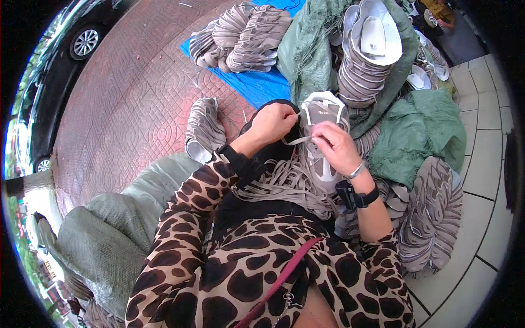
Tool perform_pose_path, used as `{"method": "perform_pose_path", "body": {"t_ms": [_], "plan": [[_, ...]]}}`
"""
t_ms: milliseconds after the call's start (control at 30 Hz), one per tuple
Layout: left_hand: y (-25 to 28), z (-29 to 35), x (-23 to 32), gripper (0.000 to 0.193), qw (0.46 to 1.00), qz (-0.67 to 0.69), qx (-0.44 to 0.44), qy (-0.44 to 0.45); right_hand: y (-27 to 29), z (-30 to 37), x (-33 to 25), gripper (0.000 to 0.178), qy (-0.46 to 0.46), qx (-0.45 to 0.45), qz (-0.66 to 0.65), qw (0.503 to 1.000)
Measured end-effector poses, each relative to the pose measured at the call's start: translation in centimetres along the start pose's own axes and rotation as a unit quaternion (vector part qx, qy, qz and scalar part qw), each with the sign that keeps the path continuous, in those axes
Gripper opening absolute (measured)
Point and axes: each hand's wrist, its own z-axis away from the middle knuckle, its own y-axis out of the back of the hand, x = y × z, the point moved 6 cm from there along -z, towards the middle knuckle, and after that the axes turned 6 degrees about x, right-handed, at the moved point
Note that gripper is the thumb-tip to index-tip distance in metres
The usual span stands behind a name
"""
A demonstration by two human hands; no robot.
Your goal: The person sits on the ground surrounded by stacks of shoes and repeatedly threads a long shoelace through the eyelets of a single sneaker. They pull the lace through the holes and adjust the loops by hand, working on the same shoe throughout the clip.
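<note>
A grey-and-white shoe upper [323,113] lies over my lap, its toe end nearer me. My left hand [275,124] is closed in a pinch by its upper left edge, at a light grey shoelace. My right hand [338,146] rests on the upper, thumb and fingers pinched on the shoelace [298,140], which loops across towards the left hand. The exact fingertip grip of the left hand is hard to see. A heap of loose shoelaces [284,188] sits on the black cloth in my lap, just below both hands.
Stacked uppers [249,35] lie on a blue sheet [257,87]. More stacks stand in a green woven sack [311,49], at my right [432,218] and left [205,128]. Another green sack [421,136] and a grey-green sack [104,246] flank me. A car [71,60] is at far left.
</note>
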Motion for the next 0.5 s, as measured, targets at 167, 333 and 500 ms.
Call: {"method": "perform_pose_path", "body": {"t_ms": [167, 333, 500], "plan": [[-1.1, 0.1, -0.1, 0.026, 0.999, -0.043, -0.016, -0.028, -0.3, 0.1, 0.3, 0.008, -0.022, -0.038, -0.018, 0.999], [-1.3, 0.0, 0.6, 0.025, 0.997, -0.068, -0.029, -0.015, -0.8, 0.8, 0.4, 0.009, -0.009, -0.042, 0.017, 0.999], [-2.1, -0.9, 0.8, 0.026, 0.990, -0.114, -0.063, -0.046, -0.7, 0.7, 0.9, 0.009, -0.083, -0.049, -0.030, 0.995]]}}
